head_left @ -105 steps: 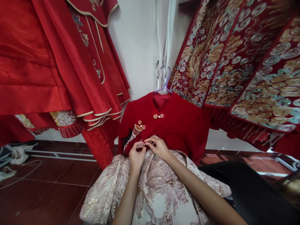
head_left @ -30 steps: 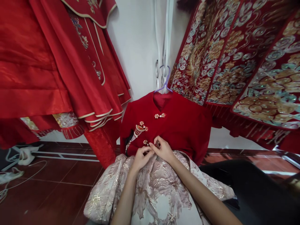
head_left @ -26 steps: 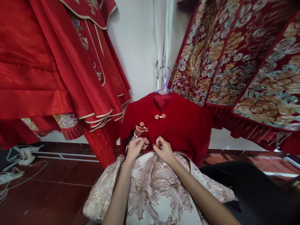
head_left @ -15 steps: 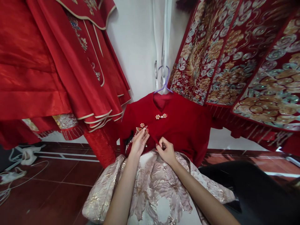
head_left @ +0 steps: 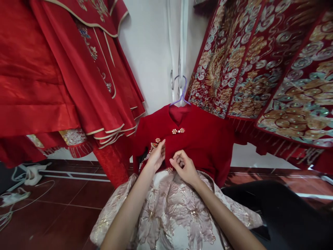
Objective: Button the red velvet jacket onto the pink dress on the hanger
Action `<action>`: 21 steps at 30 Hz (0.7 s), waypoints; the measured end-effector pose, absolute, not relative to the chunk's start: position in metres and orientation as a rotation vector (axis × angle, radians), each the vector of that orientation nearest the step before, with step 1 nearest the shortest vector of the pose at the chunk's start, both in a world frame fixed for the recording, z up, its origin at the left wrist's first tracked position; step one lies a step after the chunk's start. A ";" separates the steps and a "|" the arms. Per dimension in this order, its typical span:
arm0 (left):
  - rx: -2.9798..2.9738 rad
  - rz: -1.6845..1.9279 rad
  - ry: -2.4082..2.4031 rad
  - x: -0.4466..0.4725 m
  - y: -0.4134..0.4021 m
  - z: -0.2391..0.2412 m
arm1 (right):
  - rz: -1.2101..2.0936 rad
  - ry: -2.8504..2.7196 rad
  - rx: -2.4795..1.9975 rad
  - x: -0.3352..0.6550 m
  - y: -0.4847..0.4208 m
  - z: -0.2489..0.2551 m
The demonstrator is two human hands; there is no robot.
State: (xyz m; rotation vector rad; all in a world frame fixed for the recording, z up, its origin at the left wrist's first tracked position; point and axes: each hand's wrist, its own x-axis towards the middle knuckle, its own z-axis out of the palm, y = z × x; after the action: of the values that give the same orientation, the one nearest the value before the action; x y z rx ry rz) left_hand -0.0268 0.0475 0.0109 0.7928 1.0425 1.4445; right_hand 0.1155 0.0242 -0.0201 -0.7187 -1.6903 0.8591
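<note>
A red velvet jacket (head_left: 200, 139) hangs on a lilac hanger (head_left: 180, 95) against the white wall, over a pale floral brocade skirt (head_left: 177, 211). A pearl frog clasp (head_left: 178, 131) closes its collar. My left hand (head_left: 156, 157) lies on the jacket front, fingers covering a beaded fan-shaped tassel ornament (head_left: 154, 144). My right hand (head_left: 183, 167) is beside it at the jacket's hem, fingers curled in a pinch on the red cloth; what it pinches is hidden.
Red satin robes with cream piping (head_left: 78, 69) hang at the left. Embroidered red and gold panels (head_left: 260, 62) hang at the right. The floor is dark red tile (head_left: 52, 208), with white cords and shoes (head_left: 23, 177) at far left. Something black (head_left: 281, 211) lies at lower right.
My left hand has left the lower clasp and moved up onto the fan-shaped ornament. My right hand stays pinched at the jacket's hem. The view has shifted slightly.
</note>
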 end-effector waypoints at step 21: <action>2.891 0.995 1.106 -0.022 0.073 0.115 | 0.701 -1.288 -0.691 0.185 0.017 0.051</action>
State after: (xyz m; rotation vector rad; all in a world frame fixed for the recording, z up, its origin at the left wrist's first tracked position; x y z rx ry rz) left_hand -0.0224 0.0731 0.1154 2.8908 1.1057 0.9949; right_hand 0.1846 0.0174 0.0512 -0.6911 -1.2878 0.7010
